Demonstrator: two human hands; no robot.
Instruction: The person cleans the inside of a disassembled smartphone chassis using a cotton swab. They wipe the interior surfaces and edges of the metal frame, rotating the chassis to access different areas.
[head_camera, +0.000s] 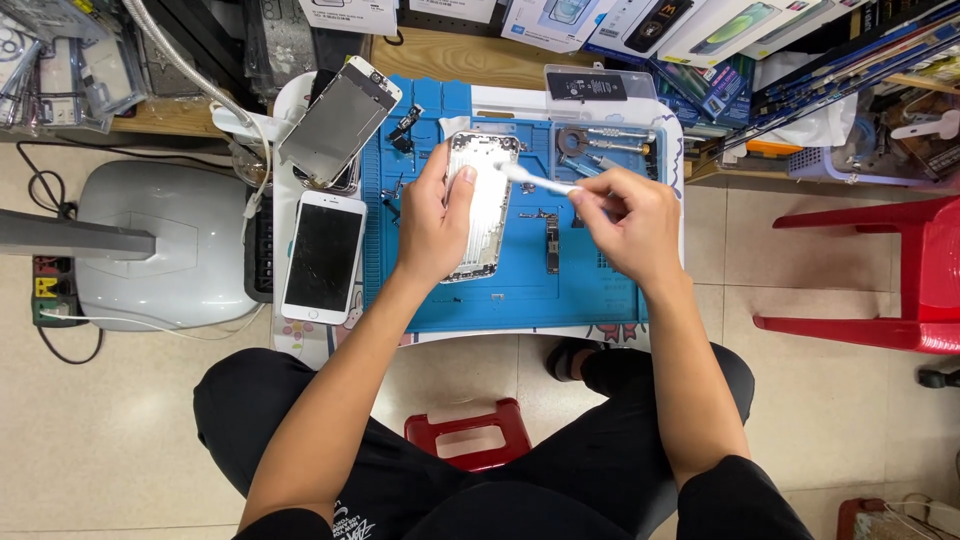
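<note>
My left hand (432, 222) grips a silver phone back housing (487, 190), held over the blue work mat (500, 295). My right hand (628, 222) holds a white brush-like tool (535, 178) whose tip touches the upper inside of the housing. A white phone with a dark screen (323, 256) lies at the mat's left edge. Above it, a detached screen panel (338, 120) rests tilted. Small parts (551, 243) lie on the mat between my hands.
Screwdrivers and a round part sit in a clear tray (608, 140) at the back right of the mat. Boxed phone accessories (690, 30) line the shelf behind. A red plastic chair (880, 270) stands to the right, a red stool (468, 435) between my knees, a grey machine (160, 245) on the left.
</note>
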